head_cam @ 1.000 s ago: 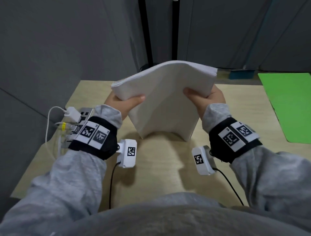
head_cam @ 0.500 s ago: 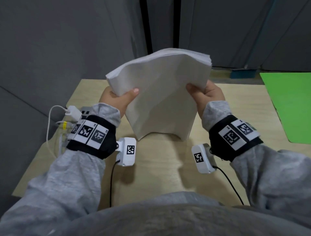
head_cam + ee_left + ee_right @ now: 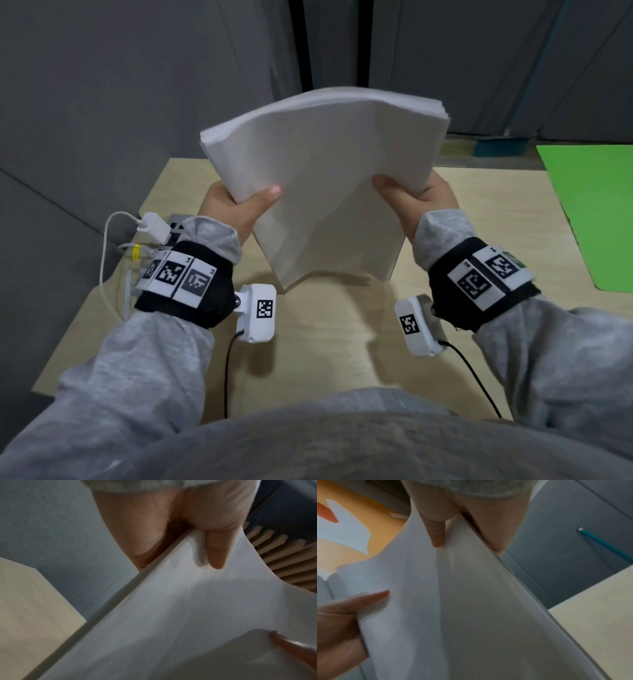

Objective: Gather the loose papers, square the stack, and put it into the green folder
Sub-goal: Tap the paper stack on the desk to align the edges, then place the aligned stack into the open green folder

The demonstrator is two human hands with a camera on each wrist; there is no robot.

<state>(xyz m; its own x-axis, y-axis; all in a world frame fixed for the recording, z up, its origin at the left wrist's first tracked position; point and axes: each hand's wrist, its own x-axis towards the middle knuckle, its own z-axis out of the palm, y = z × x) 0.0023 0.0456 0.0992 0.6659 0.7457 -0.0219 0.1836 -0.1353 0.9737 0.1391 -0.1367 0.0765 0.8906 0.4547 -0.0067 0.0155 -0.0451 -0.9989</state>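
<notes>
White paper stack bows upward, thick edges even, left hand and right hand gripping its sides.

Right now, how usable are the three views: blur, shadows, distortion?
Head view: sharp, wide-angle bending at the edges, soft shadow on the table under the paper stack. Left wrist view: soft and motion-smeared, left hand readable. Right wrist view: also blurred, the paper's lower half in shade, right hand readable.

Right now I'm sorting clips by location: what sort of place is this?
Probably an office desk: a light wooden desk against grey partition panels, with a green folder and a plugged-in charger on it.
</notes>
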